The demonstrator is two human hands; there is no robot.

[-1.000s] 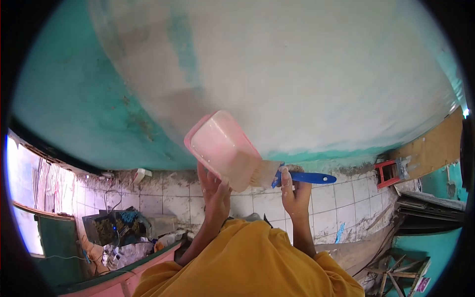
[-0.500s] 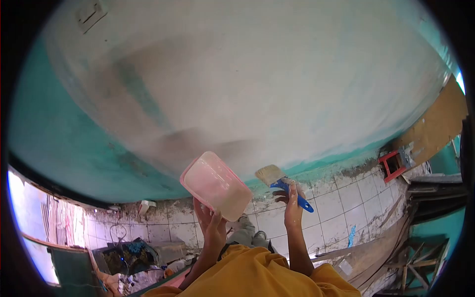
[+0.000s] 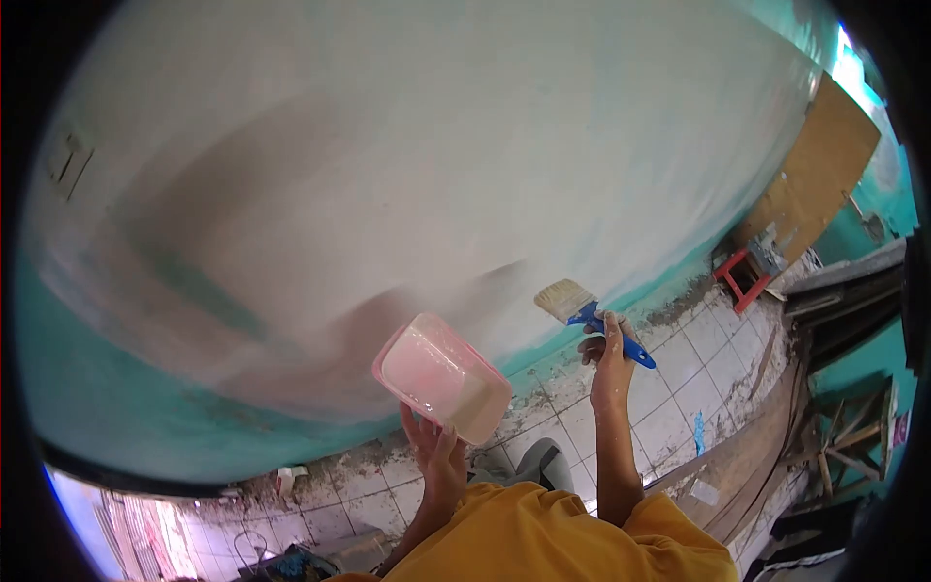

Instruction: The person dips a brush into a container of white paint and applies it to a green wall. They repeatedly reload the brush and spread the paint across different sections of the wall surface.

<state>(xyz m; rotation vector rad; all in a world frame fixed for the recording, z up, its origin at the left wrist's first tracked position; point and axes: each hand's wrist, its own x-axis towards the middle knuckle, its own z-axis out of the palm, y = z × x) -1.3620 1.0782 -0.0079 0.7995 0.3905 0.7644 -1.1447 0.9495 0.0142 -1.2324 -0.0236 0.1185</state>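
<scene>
Paintbrush (image 3: 585, 312) diagonal, bristles (image 3: 562, 299) upper-left

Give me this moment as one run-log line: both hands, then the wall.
left hand: holds pink tub | right hand: holds blue-handled brush, apart from tub | wall: mostly pale, teal patches

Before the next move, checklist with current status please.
1. Brush held in the right hand by its blue handle: ok.
2. Pink tub held at its near edge by the left hand: ok.
3. Brush out of the tub, gap between them: ok.
4. Bristles freshly loaded: cannot tell.
5. Pale coat on the wall even: not ok, a green patch shows at left.
</scene>
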